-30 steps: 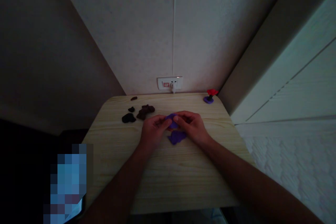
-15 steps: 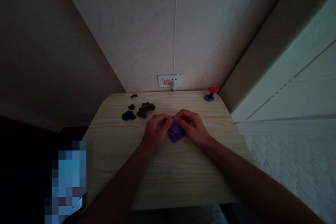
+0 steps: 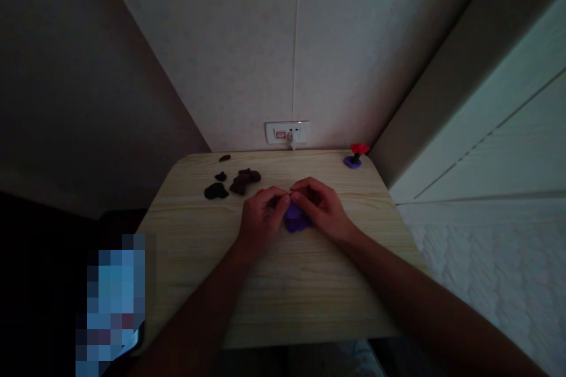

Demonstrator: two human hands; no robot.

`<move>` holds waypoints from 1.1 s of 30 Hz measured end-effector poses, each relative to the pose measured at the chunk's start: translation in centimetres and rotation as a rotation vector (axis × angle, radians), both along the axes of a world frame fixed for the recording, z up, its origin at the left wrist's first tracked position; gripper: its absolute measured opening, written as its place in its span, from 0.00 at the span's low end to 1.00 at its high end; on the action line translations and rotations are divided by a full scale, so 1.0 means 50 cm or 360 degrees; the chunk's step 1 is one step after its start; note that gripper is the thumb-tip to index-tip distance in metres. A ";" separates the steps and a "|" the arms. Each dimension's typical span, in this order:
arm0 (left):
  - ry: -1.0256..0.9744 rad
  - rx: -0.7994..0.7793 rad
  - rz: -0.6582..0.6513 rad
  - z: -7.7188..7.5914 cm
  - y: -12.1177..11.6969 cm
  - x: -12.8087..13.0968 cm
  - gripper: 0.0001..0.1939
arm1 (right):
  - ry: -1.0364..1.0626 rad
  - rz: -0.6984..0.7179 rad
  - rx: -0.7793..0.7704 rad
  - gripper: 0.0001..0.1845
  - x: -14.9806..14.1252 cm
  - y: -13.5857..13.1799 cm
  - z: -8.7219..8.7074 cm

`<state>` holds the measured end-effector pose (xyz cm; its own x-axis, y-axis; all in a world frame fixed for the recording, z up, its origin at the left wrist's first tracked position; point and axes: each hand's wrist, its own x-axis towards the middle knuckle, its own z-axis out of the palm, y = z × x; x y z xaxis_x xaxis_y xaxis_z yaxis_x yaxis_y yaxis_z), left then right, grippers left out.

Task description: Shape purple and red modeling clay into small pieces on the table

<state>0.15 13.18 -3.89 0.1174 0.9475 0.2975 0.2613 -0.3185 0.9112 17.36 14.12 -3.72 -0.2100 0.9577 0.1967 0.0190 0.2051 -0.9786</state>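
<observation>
A soft purple lump of modelling clay [image 3: 298, 221] lies low over the middle of the table, between my two hands. My left hand [image 3: 262, 215] pinches its upper edge with thumb and forefinger. From the other side my right hand [image 3: 322, 205] closes its thumb and fingers on the same edge, the two sets of fingertips nearly touching. The fingers cover the top of the clay, so its full shape is hidden. Just behind my left hand a small red piece [image 3: 260, 191] peeks out.
On the wooden table [image 3: 265, 306], black clay [image 3: 216, 191] and brown clay pieces [image 3: 244, 180] sit at the left. A red clay flower on a purple base [image 3: 354, 161] stands at the back right corner. Behind is a wall socket [image 3: 287, 132]; a blurred-out screen [image 3: 115, 288] is lower left.
My fingertips have shifted slightly up and away along the purple clay. An orange-red streak seen in it before no longer shows. The view has tilted a little.
</observation>
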 end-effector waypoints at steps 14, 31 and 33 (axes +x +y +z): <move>-0.0243 0.0007 0.0168 -0.005 0.009 0.005 0.08 | 0.0260 -0.0117 -0.0172 0.18 -0.002 0.010 -0.006; -0.0088 0.0049 0.0196 -0.001 0.007 0.004 0.05 | 0.0190 -0.0029 -0.0239 0.18 -0.004 0.006 -0.003; -0.0181 -0.0022 0.0172 -0.002 0.009 0.008 0.05 | 0.0162 -0.0048 -0.0186 0.18 -0.003 0.006 -0.003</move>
